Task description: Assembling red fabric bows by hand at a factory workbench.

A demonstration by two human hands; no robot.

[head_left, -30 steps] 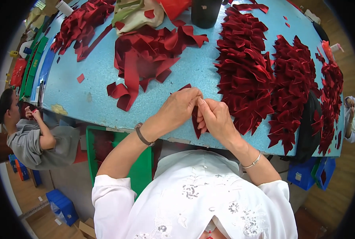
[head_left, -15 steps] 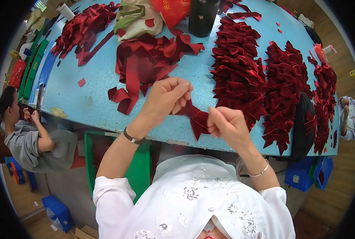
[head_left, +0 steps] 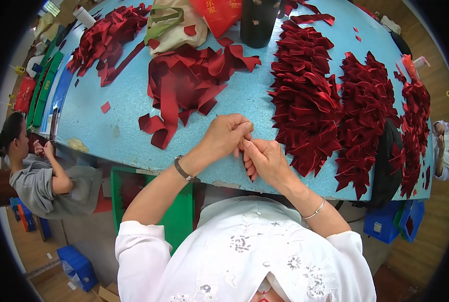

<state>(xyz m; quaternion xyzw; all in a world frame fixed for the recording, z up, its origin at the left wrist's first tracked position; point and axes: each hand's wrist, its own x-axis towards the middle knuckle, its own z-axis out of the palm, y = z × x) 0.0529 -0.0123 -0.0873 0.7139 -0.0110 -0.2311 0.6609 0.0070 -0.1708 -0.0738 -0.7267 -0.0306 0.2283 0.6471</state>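
My left hand (head_left: 225,135) and my right hand (head_left: 268,160) meet over the front part of the blue table. Both are closed, their fingertips pinched together and touching. A bit of dark red ribbon shows at the right hand's curled fingers; most of it is hidden. What sits in the left fingertips is too small to make out. Left of my hands lies a loose heap of red ribbon strips (head_left: 184,75), one strip trailing toward me. Just to their right, a long thick row of red ribbon bows (head_left: 307,100) runs away from me.
More bow rows (head_left: 363,126) lie farther right, beside a black bag (head_left: 385,161). At the back stand a dark bottle (head_left: 258,22), a cloth bag (head_left: 179,30) and another ribbon heap (head_left: 108,40). A green crate (head_left: 181,216) sits below the table edge. A co-worker (head_left: 48,176) sits at left.
My hands were apart, with a red ribbon bow between them. They have come together, the right moving left and the left slightly right and down; the bow is now mostly covered.
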